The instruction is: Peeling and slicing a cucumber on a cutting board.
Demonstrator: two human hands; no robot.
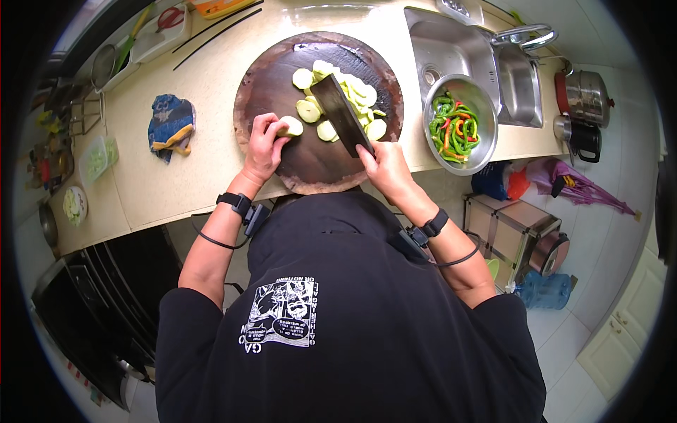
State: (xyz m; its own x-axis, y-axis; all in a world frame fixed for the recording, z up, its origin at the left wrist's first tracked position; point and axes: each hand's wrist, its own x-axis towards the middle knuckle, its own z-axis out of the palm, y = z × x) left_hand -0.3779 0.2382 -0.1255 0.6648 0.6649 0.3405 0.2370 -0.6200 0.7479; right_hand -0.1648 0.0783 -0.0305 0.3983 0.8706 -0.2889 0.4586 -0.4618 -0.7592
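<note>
A round dark wooden chopping board lies on the counter in front of me. My left hand holds a pale green piece of vegetable at the board's left side, fingers curled over it. In my right hand is a broad dark-bladed cleaver, held by its near end and slanting away to the upper left. Pale green vegetable slices lie piled beyond and right of the blade. Single round slices rest to its left, apart from the held piece.
A steel bowl of cut green and red peppers stands right of the board, by the double sink. Left are a folded blue cloth, a clear plastic container and a bowl of chopped greens. Black chopsticks lie behind.
</note>
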